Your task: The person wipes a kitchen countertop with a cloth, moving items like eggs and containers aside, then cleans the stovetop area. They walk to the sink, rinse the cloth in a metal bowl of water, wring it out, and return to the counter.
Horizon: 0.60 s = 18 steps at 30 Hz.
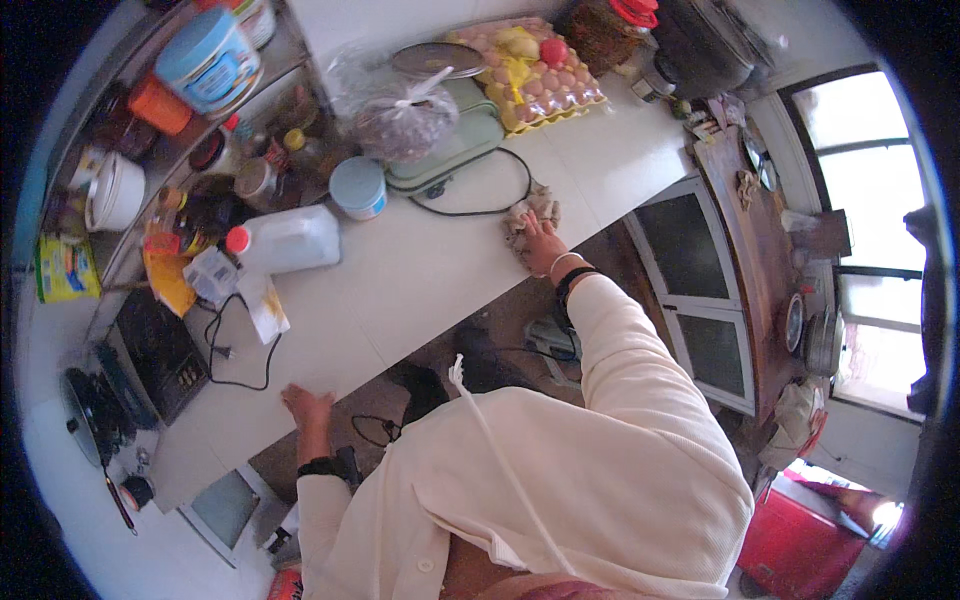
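Under the spread fingers of my right hand a crumpled beige cloth is pressed onto the white tiled countertop, close to its front edge. A black cord loops across the counter and meets the cloth's far side. My left hand rests at the counter's front edge with nothing visible in it, thumb and fingers apart. Beyond the hands a white plastic jug with a red cap lies on its side, beside an upright tub with a light blue lid.
A pale green lidded appliance, a tied plastic bag and a tray of eggs stand along the wall. Shelves with jars rise at left. A black cord with a plug trails nearby. A wooden-topped cabinet stands right.
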Each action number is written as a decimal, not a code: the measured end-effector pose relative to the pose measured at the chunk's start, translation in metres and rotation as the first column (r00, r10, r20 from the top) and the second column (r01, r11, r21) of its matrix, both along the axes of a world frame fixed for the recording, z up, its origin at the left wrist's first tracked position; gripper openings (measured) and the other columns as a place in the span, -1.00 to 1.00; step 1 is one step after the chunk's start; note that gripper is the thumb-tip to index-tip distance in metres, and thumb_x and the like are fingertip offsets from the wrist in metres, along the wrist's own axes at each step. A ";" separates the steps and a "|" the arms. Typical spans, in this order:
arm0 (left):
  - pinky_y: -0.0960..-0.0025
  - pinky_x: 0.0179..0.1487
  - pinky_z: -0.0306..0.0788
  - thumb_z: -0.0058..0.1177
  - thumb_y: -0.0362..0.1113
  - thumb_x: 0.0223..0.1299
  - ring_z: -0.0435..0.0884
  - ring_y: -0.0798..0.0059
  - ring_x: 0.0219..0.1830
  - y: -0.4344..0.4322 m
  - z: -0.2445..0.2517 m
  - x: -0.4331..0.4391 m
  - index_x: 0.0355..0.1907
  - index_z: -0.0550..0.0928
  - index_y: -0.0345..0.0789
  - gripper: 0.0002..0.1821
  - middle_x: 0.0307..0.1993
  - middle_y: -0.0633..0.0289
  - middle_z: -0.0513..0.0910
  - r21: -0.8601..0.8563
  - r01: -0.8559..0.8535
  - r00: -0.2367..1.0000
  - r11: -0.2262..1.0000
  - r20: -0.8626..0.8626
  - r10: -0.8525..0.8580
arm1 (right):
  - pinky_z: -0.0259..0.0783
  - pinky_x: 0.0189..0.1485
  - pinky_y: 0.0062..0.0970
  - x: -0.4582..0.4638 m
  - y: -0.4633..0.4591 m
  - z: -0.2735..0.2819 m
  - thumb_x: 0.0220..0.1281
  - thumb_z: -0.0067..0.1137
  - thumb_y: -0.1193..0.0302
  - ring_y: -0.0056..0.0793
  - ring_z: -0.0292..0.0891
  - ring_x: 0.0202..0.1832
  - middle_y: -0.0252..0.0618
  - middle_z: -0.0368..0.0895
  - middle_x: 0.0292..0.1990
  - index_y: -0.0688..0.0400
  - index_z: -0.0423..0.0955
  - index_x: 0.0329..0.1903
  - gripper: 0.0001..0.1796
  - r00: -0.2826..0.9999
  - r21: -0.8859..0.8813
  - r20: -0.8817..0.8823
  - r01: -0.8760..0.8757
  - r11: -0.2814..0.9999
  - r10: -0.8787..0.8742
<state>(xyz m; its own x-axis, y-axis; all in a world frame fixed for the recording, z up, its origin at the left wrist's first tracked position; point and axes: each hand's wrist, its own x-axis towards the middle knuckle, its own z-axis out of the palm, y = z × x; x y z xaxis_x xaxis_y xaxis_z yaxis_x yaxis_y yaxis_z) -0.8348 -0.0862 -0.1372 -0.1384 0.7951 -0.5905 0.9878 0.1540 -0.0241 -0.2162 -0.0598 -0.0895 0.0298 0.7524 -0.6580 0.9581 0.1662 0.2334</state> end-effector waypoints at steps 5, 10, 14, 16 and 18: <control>0.11 0.46 0.19 0.30 -0.19 0.10 0.30 -0.08 0.40 -0.001 0.032 0.084 0.31 0.38 -0.46 -0.25 0.33 -0.26 0.35 0.177 0.078 0.961 0.981 0.248 -0.121 | -0.05 0.52 -0.12 0.032 -0.014 -0.022 -0.04 0.25 0.30 -0.01 0.00 0.48 -0.16 0.10 0.50 0.19 0.18 0.43 -0.11 0.834 0.398 -0.526 0.414 0.819 -0.165; 0.11 0.10 0.44 0.19 -0.36 0.17 0.56 0.06 0.00 0.067 0.103 0.253 -0.12 0.65 -0.28 -0.79 -0.07 0.05 0.64 0.636 0.095 0.807 0.766 0.401 -0.433 | -0.03 0.49 -0.05 0.042 -0.026 -0.032 -0.09 0.24 0.29 -0.06 0.13 0.43 -0.30 0.28 0.42 -0.01 0.25 0.41 -0.14 0.758 0.480 -0.646 0.495 0.724 -0.090; 0.11 -0.12 0.45 0.20 -0.25 0.22 0.56 0.07 -0.22 0.178 0.164 0.361 -0.28 0.67 -0.27 -0.86 -0.34 0.08 0.57 0.799 0.034 0.810 0.601 0.330 -0.484 | -0.01 0.47 -0.03 0.086 -0.016 -0.033 -0.18 0.28 0.26 -0.20 0.19 0.42 -0.39 0.35 0.39 -0.12 0.33 0.37 -0.14 0.809 0.492 -0.581 0.441 0.751 -0.095; 0.11 -0.15 0.46 0.17 -0.18 0.24 0.59 0.05 -0.23 0.231 0.182 0.400 -0.31 0.69 -0.23 -0.83 -0.34 0.07 0.60 0.796 0.060 0.829 0.602 0.296 -0.475 | -0.02 0.47 -0.01 0.120 -0.010 -0.036 -0.15 0.27 0.26 -0.18 0.18 0.42 -0.41 0.32 0.41 -0.14 0.32 0.37 -0.15 0.790 0.526 -0.610 0.463 0.714 -0.062; 0.10 -0.16 0.47 0.13 -0.11 0.25 0.61 0.00 -0.21 0.266 0.189 0.428 -0.31 0.71 -0.22 -0.77 -0.31 0.03 0.63 0.765 0.147 0.863 0.627 0.211 -0.459 | -0.03 0.48 -0.01 0.154 -0.001 -0.038 -0.13 0.27 0.25 -0.17 0.18 0.42 -0.41 0.29 0.43 -0.13 0.30 0.38 -0.14 0.808 0.549 -0.580 0.481 0.684 -0.102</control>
<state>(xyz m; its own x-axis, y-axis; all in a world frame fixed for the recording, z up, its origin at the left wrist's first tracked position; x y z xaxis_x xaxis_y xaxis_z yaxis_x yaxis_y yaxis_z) -0.4067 0.1798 0.0517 0.2828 0.9338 0.2193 0.8866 -0.3417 0.3118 -0.0625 -0.0611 -0.1278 0.1613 0.9869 -0.0002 0.9335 -0.1527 -0.3245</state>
